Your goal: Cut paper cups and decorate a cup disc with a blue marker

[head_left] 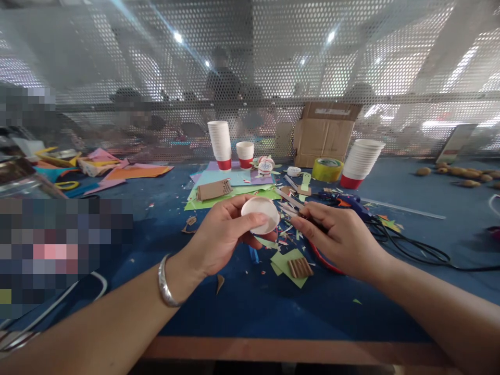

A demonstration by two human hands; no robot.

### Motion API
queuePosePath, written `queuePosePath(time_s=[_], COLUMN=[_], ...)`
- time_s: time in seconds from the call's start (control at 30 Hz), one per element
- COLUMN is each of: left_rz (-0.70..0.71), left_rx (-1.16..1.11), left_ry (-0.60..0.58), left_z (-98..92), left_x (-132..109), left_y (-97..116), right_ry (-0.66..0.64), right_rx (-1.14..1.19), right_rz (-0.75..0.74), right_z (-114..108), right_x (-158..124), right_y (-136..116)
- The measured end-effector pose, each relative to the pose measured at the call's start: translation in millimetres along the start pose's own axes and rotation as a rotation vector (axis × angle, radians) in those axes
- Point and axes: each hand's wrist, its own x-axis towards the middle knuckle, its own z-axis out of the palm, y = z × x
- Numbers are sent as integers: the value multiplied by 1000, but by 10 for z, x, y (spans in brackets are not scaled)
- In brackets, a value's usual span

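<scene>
My left hand (221, 234) pinches a shallow white paper cup bottom (269, 209), thumb pressed on its inside face. In my right hand (338, 234) is a pair of scissors (288, 198); the blades point left toward the cup piece, apart from each other, and a red handle shows below the fingers. Paper scraps (287, 237) litter the table under both hands. Just below them, a small piece of corrugated cardboard (300, 267) rests on green paper (279, 264).
Paper cup stacks (221, 140) (361, 159) stand behind, near yellow tape (327, 170) and a cardboard box (324, 135). A blue glue gun (353, 203) trails a black cable on the right. Coloured paper (136, 171) lies left. A perforated metal screen (265, 67) borders the back.
</scene>
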Motion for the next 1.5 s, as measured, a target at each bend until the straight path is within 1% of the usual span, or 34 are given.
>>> queuePosePath(time_s=[0.2,0.3,0.4,0.47,0.6,0.7,0.77,0.83,0.87,0.93,1.03,1.13,1.23,1.5], left_rz=[68,38,0,-11,-44,-123,-182,-206,-195,-134,-18,26,48,119], left_rx=[67,110,175,199,155,68,16,3,14,61,129,209,282,442], left_ry=[-11,-70,-136,-152,-160,-194,-228,-261,-266,-234,-169,-197,-223,-207], left_z=[5,23,63,86,83,37,5,-12,-13,-3,23,43,59,55], left_x=[-6,-26,-46,-52,-34,-12,-8,-14,-19,-26,-21,-8,-7,-10], left_y=[-25,-45,-65,-76,-78,-57,-38,-21,-16,-19,-52,-86,-87,-59], right_ry=[-1,28,41,17,-28,-54,-44,-5,22,66,97,88,61,6], right_rx=[89,214,327,356,343,380,424,449,454,427,293,209,227,246], right_rz=[76,117,95,78,77,65,58,60,67,87,88,67,48,47], right_z=[-15,4,43,68,86,78,70,61,56,48,46,65,87,79], right_x=[1,2,-3,-5,-3,-9,-15,-13,-8,6,23,16,-4,-23], right_y=[-7,-2,-8,-21,-66,-85,-74,-42,-22,14,35,18,2,-33])
